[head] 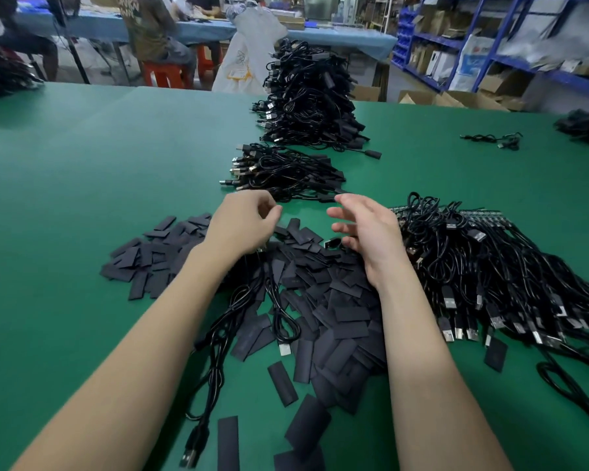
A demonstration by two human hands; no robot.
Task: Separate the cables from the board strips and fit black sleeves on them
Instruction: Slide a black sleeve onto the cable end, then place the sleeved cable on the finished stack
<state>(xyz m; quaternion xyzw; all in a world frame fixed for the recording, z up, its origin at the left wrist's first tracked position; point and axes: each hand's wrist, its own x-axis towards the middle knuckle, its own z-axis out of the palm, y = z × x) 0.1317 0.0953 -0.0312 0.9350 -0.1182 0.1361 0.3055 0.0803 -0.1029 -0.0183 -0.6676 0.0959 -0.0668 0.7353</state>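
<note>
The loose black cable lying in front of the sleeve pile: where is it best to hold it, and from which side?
Probably the silver plug of the loose black cable: rigid, exposed on green table, pointing toward the person. Come from above, from the near side; the cord is limp and tangled among sleeves.

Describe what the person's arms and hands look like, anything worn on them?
Both forearms are bare right up to the bottom edge of the picture: no sleeves show. The left hand and the right hand wear no gloves, and no rings, watch or wristband can be seen on either.
</note>
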